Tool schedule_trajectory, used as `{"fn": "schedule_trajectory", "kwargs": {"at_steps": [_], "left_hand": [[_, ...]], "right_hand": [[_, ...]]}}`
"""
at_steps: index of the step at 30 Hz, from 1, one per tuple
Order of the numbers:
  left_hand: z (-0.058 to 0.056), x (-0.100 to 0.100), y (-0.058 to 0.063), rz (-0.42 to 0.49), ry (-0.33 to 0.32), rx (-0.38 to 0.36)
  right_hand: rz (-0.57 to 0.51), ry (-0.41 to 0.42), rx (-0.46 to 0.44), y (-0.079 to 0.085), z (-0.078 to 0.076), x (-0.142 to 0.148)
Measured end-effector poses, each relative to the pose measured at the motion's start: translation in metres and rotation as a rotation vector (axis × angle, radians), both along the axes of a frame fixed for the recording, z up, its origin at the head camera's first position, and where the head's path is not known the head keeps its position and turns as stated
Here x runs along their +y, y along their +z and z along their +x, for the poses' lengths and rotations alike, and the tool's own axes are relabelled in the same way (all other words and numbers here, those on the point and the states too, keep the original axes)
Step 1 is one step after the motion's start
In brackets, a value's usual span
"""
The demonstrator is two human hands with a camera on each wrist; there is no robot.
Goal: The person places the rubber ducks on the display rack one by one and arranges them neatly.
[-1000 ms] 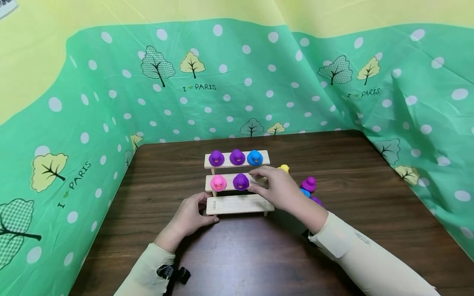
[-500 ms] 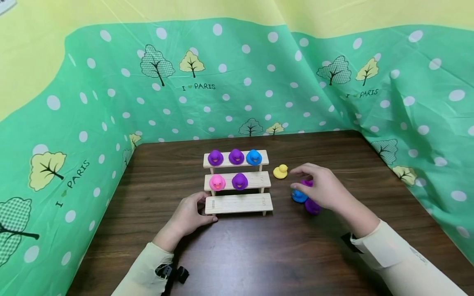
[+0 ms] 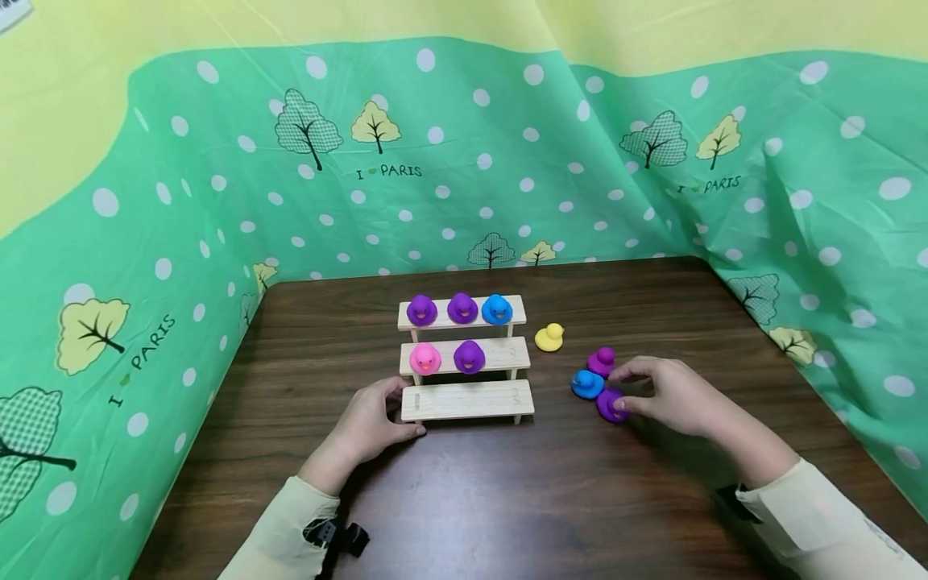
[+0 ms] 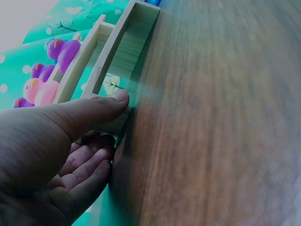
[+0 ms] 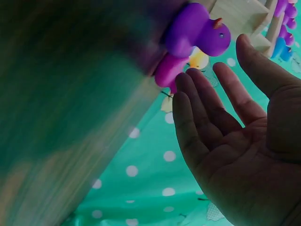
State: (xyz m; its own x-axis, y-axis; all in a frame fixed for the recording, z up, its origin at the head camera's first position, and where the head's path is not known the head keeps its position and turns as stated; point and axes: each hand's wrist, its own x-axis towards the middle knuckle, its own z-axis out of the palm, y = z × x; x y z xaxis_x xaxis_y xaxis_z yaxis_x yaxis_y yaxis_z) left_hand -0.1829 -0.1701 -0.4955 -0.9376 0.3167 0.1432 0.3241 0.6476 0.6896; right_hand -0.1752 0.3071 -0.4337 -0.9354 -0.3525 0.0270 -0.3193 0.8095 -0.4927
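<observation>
We've got R hand (image 3: 670, 395) at the near purple duck (image 3: 608, 409), which sits on the table (image 3: 464, 499) rt of the wooden rack (image 3: 467, 400). R hand fingers extended & spread, nothing gripped; R wrist cam shows thumb apart from the duck, fingertip contact we can't tell. L hand (image 3: 370, 423) grasps the rack's left end at the bottom step, thumb in front, other fingers behind. In the way: loose blue duck (image 3: 586, 384) is btwn our near purple duck & the rack, far purple duck (image 3: 601, 362) just behind, all 3 bunched. Yellow duck (image 3: 549, 337) upright further back, near the rack's rt side. On the rack: top step has two purple ducks (image 3: 462, 308) + top blue duck (image 3: 497, 309); mid step has pink duck (image 3: 424, 358) + mid purple duck (image 3: 470, 356). Green dotted cloth (image 3: 406, 216) hangs behind & both sides.
</observation>
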Motion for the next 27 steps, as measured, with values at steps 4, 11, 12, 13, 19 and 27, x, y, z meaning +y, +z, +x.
{"fn": "schedule_trajectory", "kwargs": {"at_steps": [4,11,12,13,19,27], "left_hand": [[0.001,0.0,-0.001,-0.002,0.006,-0.005],[0.002,0.001,-0.001,0.011,0.007,-0.019],[0.002,0.001,-0.001,0.012,0.007,-0.016],[0.002,0.002,-0.001,0.012,0.008,-0.019],[0.002,0.002,-0.001,0.009,0.014,-0.033],[0.002,0.002,0.001,0.02,0.015,-0.034]], "right_hand": [[0.031,-0.004,-0.041,-0.004,0.003,0.004],[0.064,0.002,-0.1,-0.012,0.004,0.008],[0.065,0.006,-0.096,-0.013,0.004,0.008],[0.065,0.007,-0.091,-0.014,0.003,0.009],[0.056,0.004,-0.071,-0.015,0.005,0.007],[0.043,0.009,-0.035,-0.016,0.005,0.006]]}}
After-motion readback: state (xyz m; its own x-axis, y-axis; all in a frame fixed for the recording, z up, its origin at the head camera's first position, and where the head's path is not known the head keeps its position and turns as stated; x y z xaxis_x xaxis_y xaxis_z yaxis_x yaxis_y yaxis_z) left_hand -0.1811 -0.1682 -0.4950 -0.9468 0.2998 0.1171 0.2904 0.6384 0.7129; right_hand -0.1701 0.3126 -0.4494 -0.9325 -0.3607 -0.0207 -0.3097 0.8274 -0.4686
